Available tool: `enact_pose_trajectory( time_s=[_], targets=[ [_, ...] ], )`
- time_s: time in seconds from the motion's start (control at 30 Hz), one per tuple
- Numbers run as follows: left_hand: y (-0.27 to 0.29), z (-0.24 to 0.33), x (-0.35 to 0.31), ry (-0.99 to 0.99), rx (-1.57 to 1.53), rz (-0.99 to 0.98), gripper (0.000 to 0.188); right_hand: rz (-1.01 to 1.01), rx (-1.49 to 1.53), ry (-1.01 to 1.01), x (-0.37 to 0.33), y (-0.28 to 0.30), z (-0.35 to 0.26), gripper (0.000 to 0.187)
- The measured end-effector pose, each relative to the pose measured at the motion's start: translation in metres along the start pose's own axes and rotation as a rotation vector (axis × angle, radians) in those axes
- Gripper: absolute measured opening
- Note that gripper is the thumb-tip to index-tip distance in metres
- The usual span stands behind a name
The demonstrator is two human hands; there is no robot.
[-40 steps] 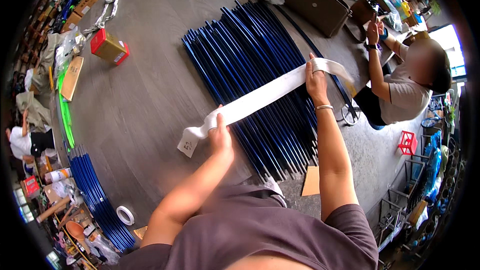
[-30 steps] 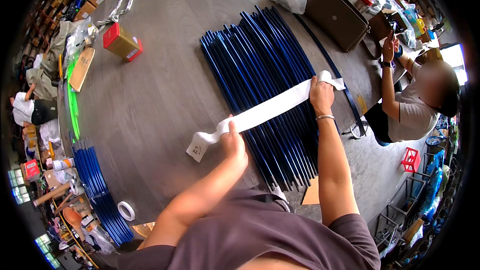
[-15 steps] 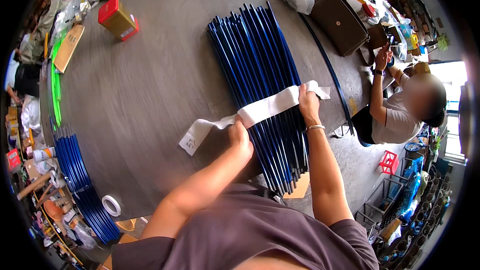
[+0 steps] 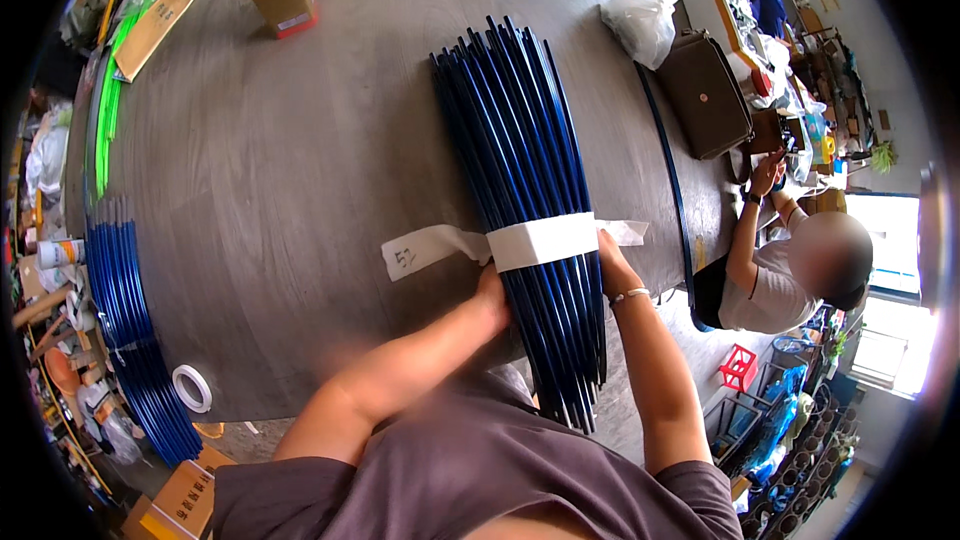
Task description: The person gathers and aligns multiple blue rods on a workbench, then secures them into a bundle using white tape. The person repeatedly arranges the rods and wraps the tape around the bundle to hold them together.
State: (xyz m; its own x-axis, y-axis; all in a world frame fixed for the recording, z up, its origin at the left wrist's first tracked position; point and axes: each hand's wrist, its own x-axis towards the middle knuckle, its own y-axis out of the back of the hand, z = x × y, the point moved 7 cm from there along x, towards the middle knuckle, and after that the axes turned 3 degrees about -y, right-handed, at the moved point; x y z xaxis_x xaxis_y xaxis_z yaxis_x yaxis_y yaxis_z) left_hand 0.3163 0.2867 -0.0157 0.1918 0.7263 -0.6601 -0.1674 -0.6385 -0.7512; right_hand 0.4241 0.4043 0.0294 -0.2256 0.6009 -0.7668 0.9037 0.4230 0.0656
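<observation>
My left hand (image 4: 492, 298) presses against the near left side of the bundle of blue rods (image 4: 528, 190), fingers curled at the white paper band (image 4: 520, 243). My right hand (image 4: 612, 262) grips the band's other end, fingers closed.

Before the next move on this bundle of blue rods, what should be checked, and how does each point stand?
1. White paper band lies across the bundle of blue rods: ok, it spans the full width.
2. Left hand presses the bundle's left side just below the band: ok.
3. Right hand holds the right side at the band's end: ok.
4. Band ends joined: not ok, a loose tail lies flat on the table to the left.
5. Rods gathered evenly: not ok, the far ends fan out.
6. Band's run under the bundle: cannot tell, hidden.
</observation>
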Motion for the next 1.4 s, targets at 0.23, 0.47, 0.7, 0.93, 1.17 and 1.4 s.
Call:
enact_pose_trajectory(
  time_s=[0.23,0.47,0.7,0.93,1.17,1.4],
  targets=[
    [-0.005,-0.026,0.011,0.119,-0.057,-0.379,0.031,-0.247,0.001,-0.124,-0.016,-0.003,-0.007,0.046],
    [0.032,-0.025,0.006,0.201,-0.051,-0.478,0.028,-0.354,0.102,-0.29,-0.028,-0.016,-0.007,0.04],
    [0.045,-0.042,0.004,0.175,-0.034,-0.442,0.03,-0.252,0.329,-0.271,-0.014,-0.011,0.012,0.036],
    [0.035,-0.06,0.019,0.163,0.012,-0.358,0.033,-0.049,0.563,-0.178,-0.017,0.015,0.009,0.035],
    [0.078,-0.045,0.001,0.113,0.064,-0.26,0.035,0.068,0.643,0.024,-0.027,0.009,-0.009,0.035],
    [0.081,0.033,-0.052,-0.068,0.768,-0.095,0.032,0.219,0.716,0.194,-0.031,0.008,-0.019,0.034]
  ],
)
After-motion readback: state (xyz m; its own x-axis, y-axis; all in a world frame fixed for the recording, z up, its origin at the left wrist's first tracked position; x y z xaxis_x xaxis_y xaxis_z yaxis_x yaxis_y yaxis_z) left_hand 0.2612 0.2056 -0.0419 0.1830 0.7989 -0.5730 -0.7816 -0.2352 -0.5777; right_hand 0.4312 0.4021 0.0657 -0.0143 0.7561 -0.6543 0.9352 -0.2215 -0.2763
